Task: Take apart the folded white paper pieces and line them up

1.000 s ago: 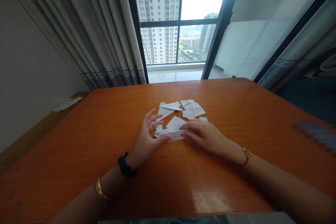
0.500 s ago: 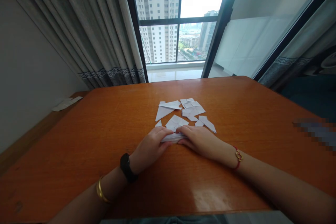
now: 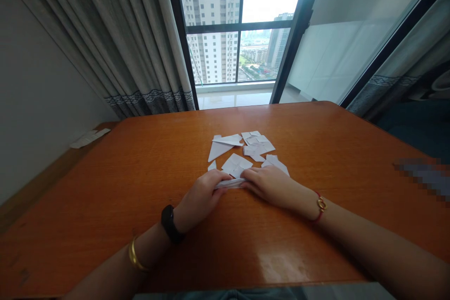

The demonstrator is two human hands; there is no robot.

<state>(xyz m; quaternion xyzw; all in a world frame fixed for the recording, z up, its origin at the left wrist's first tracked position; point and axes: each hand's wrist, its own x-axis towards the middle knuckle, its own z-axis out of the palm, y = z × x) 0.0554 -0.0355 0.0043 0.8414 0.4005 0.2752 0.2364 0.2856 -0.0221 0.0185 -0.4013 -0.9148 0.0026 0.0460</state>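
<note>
Between my two hands is a narrow strip of folded white paper point(image 3: 230, 183), low over the wooden table. My left hand point(image 3: 206, 195) grips its left end, fingers over the top and thumb on the near side. At the right end my right hand point(image 3: 269, 186) pinches it the same way; its fingertips are partly hidden. Just beyond lies a flat folded paper square point(image 3: 236, 165). A paper plane point(image 3: 225, 144) rests farther back on the left, and several stacked folded papers point(image 3: 258, 143) sit at its right. Another folded paper piece point(image 3: 276, 163) is partly covered by my right hand.
The orange-brown wooden table point(image 3: 140, 164) spreads out on all sides of the papers. A pale flat item point(image 3: 90, 138) lies at the left by the wall. A blurred-out patch point(image 3: 425, 177) covers something at the right edge. Behind stand a grey curtain point(image 3: 140, 47) and a window.
The folded paper between my hands shows as a narrower band than before. My right hand has shifted slightly right and forward, covering more of the paper piece behind it. My left hand barely moved.
</note>
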